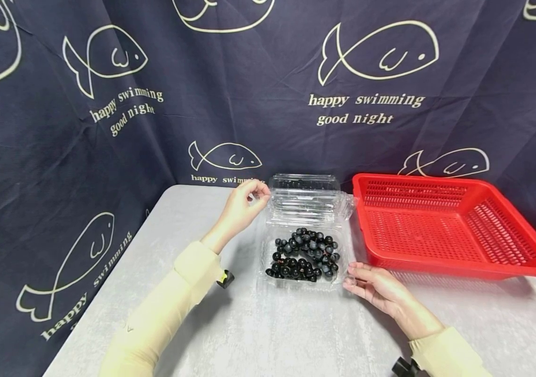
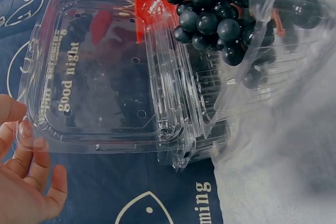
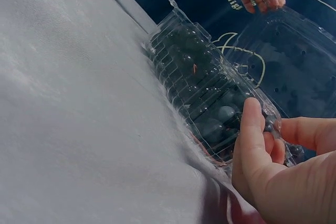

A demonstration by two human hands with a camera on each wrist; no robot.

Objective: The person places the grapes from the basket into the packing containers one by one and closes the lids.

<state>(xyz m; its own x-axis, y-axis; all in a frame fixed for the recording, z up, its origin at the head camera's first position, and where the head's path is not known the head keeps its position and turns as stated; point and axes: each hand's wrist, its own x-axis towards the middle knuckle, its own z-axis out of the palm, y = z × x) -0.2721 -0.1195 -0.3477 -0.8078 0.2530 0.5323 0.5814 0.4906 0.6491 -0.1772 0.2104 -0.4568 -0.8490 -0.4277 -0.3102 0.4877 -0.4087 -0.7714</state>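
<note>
A clear plastic clamshell container point(image 1: 346, 246) sits on the table with several dark grapes point(image 1: 302, 266) inside, some on reddish stems. Its transparent lid point(image 1: 303, 204) is raised at the back; fish-print fabric shows through it in the left wrist view. My left hand point(image 1: 244, 204) pinches a corner of that lid point(image 2: 105, 77) between thumb and fingers. At the near right corner, my right hand point(image 1: 381, 290) grips the container's side wall. The right wrist view shows the thumb on the outside of the wall and the other fingers point(image 3: 302, 129) at the rim.
Right of the container stands a red plastic basket point(image 1: 371, 255) with perforated walls, close beside it. The grey-white cloth-covered table point(image 1: 258, 335) meets a dark fish-print curtain point(image 1: 268, 94) behind. A small black device point(image 1: 225, 279) is strapped at my left sleeve.
</note>
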